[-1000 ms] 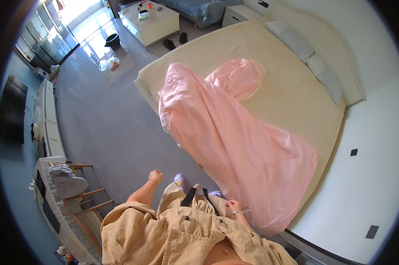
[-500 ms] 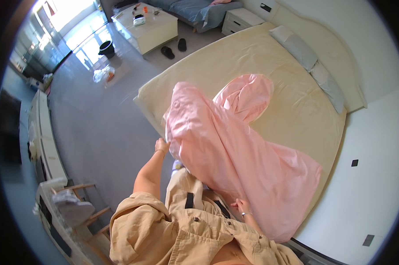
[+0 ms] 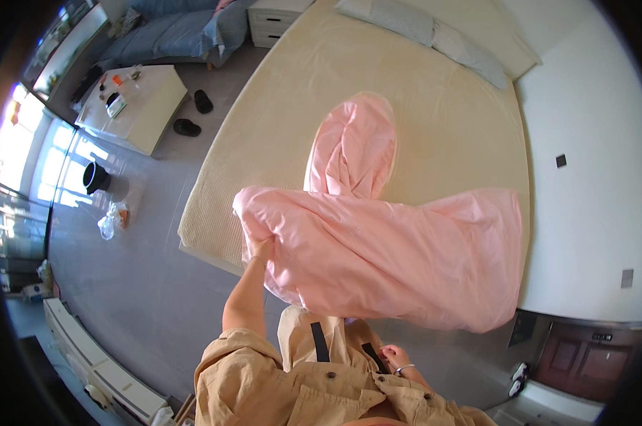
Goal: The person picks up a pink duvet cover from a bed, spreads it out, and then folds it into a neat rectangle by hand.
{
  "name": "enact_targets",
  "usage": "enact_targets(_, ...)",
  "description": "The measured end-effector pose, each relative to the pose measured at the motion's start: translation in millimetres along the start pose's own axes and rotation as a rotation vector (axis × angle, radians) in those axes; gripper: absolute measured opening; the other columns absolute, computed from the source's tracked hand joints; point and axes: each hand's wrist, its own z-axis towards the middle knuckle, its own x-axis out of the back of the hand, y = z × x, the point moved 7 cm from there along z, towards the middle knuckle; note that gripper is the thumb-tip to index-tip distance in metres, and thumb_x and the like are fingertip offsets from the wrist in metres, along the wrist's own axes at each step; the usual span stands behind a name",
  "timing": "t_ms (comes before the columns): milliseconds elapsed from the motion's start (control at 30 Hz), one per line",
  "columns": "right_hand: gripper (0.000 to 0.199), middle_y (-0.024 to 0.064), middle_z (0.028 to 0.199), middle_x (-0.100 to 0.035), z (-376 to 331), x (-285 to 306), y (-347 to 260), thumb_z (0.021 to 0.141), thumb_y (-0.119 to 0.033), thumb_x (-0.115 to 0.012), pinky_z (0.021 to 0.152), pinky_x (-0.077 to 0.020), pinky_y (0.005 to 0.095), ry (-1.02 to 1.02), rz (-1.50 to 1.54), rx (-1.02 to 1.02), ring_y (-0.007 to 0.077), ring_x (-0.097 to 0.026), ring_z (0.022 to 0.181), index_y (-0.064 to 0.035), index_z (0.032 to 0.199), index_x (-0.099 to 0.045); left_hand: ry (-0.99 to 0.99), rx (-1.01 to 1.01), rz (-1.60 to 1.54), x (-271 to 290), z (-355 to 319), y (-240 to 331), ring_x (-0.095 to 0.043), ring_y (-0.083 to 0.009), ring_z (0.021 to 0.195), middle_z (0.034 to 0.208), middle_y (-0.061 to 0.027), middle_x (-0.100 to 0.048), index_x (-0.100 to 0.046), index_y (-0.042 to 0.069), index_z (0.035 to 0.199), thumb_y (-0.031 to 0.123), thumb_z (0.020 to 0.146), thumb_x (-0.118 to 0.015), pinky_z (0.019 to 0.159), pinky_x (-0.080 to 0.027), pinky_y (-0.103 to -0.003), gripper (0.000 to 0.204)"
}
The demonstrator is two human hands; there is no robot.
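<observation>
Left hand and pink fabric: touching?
Touching. The head view shows the left hand against the pink fabric near its left end, fingers partly hidden among its creases, no gap between.

Left hand [image 3: 262, 247] at 8 o'clock of view, fingers hidden; left forearm [image 3: 244, 304] extended, pointing just past 12. Right hand [image 3: 393, 356] low at 5 o'clock, fingers bent, forearm angled toward 10–11.

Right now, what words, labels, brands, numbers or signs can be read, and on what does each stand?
None can be read.
Pink cloth, in the left hand: no readable text.
White pack on the low table: too small to read.
Small dark plate at the dark red door: too small to read.
</observation>
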Motion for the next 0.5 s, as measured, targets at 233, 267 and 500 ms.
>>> enact_targets(233,0.014,0.0091,0.083,-0.061,-3.1,-5.0,-50.7,0.083,-0.010,-0.050,0.062,-0.0466,0.0276,0.025,0.383,0.201,0.0147,-0.059,0.074,-0.0001,0.090,-0.057,-0.796,-1.180,0.622,-220.1,-224.4,70.9,-0.043,-0.0270,0.072,0.071,-0.0103,-0.046,-0.053,0.005,0.078,0.017,0.063,-0.058,0.070,-0.034,-0.038,0.020)
enact_targets(267,0.013,0.0092,0.082,-0.061,-10.7,8.9,-50.0,0.082,-0.010,-0.051,0.060,-0.0464,0.0279,0.061,0.473,0.191,0.0146,-0.059,0.073,-0.0002,0.090,-0.056,-0.929,-1.193,0.386,-235.7,-321.6,106.7,-0.043,-0.0271,0.078,0.078,-0.0113,-0.046,-0.051,0.005,0.084,0.017,0.065,-0.058,0.073,-0.034,-0.038,0.024)
enact_targets(500,0.039,0.0102,0.096,-0.055,6.8,89.2,42.5,0.075,-0.015,-0.059,0.074,-0.0437,0.0278,0.317,0.121,-0.119,0.0176,-0.054,0.085,0.0010,0.108,-0.044,-1.536,-1.303,-0.156,-221.1,-591.9,195.2,-0.034,-0.0288,0.117,0.126,-0.0153,-0.037,-0.033,0.003,0.126,0.018,0.078,-0.053,0.098,-0.027,-0.036,0.054)
